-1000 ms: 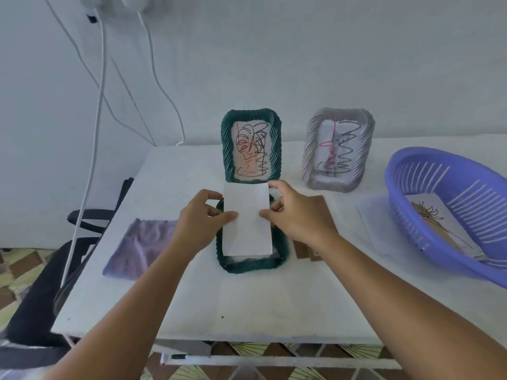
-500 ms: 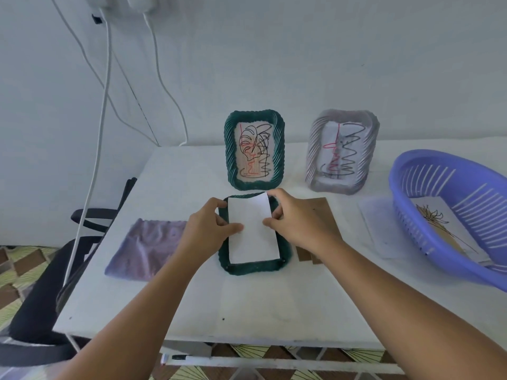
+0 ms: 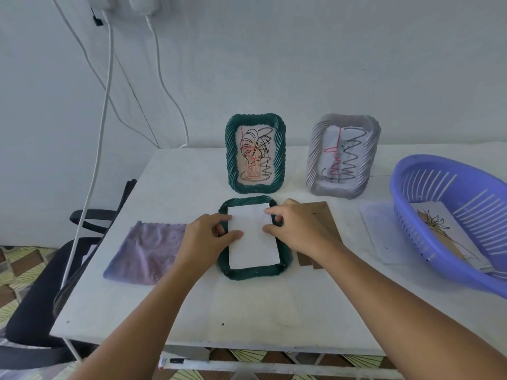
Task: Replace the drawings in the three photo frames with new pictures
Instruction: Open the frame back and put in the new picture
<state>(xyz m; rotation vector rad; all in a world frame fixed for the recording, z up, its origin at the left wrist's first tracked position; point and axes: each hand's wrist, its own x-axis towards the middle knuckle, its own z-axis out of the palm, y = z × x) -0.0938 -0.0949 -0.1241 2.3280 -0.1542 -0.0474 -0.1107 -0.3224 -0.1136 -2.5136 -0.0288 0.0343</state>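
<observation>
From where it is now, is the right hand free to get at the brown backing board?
Probably yes. The board lies flat on the table just beside and partly under the right hand, with nothing on top of it. That hand would first have to let go of the white paper.

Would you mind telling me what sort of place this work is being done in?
Probably a plain room at home, used as a makeshift craft spot. A white table stands against a bare wall with chargers plugged in above, a patterned tiled floor shows below, and a purple plastic basket holds loose drawings.

Both hands (image 3: 258, 237) forward — fingers bent, thumbs inward
</observation>
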